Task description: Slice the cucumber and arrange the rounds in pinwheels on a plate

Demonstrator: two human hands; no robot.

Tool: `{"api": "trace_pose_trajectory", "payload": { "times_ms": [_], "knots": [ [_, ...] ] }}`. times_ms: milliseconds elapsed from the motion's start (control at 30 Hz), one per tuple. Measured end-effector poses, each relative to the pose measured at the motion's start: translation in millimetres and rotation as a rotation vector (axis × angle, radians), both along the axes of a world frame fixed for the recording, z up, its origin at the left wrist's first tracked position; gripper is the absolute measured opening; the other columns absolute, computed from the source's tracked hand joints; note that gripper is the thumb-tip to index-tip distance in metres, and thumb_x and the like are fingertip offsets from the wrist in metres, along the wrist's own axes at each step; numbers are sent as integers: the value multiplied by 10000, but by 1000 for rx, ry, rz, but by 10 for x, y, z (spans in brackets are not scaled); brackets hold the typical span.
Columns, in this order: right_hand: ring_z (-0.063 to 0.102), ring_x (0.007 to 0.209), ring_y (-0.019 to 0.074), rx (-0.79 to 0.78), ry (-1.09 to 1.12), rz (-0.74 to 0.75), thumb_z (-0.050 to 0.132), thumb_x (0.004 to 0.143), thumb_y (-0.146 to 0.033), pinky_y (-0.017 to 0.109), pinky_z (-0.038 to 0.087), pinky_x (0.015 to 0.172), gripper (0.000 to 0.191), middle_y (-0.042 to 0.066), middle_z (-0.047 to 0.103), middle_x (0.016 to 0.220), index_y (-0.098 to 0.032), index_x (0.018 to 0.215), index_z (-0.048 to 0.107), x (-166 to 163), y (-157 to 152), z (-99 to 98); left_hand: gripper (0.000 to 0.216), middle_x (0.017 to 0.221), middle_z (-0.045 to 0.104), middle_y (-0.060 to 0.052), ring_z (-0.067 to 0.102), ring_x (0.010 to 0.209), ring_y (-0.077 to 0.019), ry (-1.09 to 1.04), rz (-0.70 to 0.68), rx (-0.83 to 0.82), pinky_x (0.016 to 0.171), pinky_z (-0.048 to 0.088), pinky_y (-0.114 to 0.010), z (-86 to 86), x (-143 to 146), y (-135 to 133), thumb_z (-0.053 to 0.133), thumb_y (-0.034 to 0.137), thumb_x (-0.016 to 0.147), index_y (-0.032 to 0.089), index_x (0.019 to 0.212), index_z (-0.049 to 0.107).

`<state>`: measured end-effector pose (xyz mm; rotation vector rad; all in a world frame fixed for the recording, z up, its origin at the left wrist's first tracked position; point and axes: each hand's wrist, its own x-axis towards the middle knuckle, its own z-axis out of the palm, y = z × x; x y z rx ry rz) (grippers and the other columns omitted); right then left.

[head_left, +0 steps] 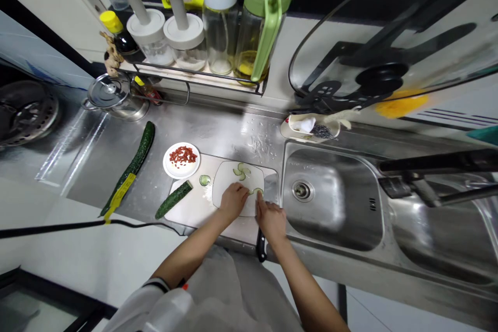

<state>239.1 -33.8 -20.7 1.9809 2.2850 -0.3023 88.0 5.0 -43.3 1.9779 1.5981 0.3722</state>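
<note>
Over a white plate (221, 181) on the cutting board, both hands meet at thin cucumber slices. My left hand (232, 201) is closed, its fingertips pinched at the left end of a slice. Close beside it, my right hand (271, 219) is curled with its fingertips on a cucumber slice (258, 190) near the plate's right edge. Several cut slices (241, 170) lie fanned at the plate's far side. A knife with a black handle (261, 247) lies by my right hand, its blade mostly hidden. Left of the plate are a cucumber end piece (204, 180) and a cut cucumber (174, 199).
The cutting board (190, 212) borders a double sink (330, 192) on the right. Left are a dish of red berries (168, 166), a whole cucumber (136, 161) with yellow tape and a lidded pot (116, 98). A rack (218, 79) of bottles and jars hangs behind.
</note>
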Motion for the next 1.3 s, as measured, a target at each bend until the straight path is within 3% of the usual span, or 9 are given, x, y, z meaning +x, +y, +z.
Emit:
{"api": "trace_pose_trajectory", "payload": {
  "times_ms": [433, 800, 933, 1067, 1167, 1300],
  "knots": [
    [580, 785, 174, -15, -23, -13, 350, 930, -293, 291, 306, 651, 427, 85, 653, 750, -150, 1322, 438, -47, 16, 4, 229, 923, 575, -47, 499, 919, -157, 19, 1, -17, 836, 414, -281, 6, 5, 13, 439, 299, 904, 218, 959, 646],
    [564, 776, 168, 29, 45, -13, 364, 929, -291, 277, 285, 655, 407, 72, 646, 755, -166, 1302, 467, -56, 8, 35, 216, 958, 589, -51, 527, 940, -156, -18, 32, -38, 841, 439, -282, 174, -78, 10, 459, 252, 889, 220, 1012, 634],
    [557, 771, 166, 56, 90, -19, 361, 933, -291, 280, 271, 651, 373, 63, 651, 764, -179, 1247, 528, -69, 6, 79, 260, 1034, 592, -58, 545, 979, -149, -58, 139, 13, 875, 442, -265, 325, -337, -19, 427, 222, 893, 217, 1080, 608],
    [551, 778, 166, 63, 123, -27, 371, 928, -288, 283, 262, 655, 344, 49, 655, 765, -189, 1191, 570, -94, -1, 93, 288, 1072, 594, -70, 551, 994, -167, 39, 337, 54, 883, 439, -273, 434, -708, -43, 405, 236, 896, 218, 1124, 581],
    [546, 805, 167, 66, 147, -22, 380, 923, -285, 283, 262, 671, 328, 44, 659, 785, -196, 1166, 581, -121, -7, 80, 292, 1055, 596, -84, 558, 980, -192, 161, 451, 27, 870, 439, -290, 451, -924, -36, 409, 237, 886, 203, 1125, 573],
    [538, 814, 174, 68, 157, 2, 384, 921, -278, 285, 265, 690, 315, 42, 662, 803, -197, 1141, 594, -167, -6, 76, 271, 1008, 595, -103, 576, 908, -200, 279, 498, -66, 814, 439, -287, 419, -1025, 1, 426, 213, 867, 166, 1082, 585]
  ]
}}
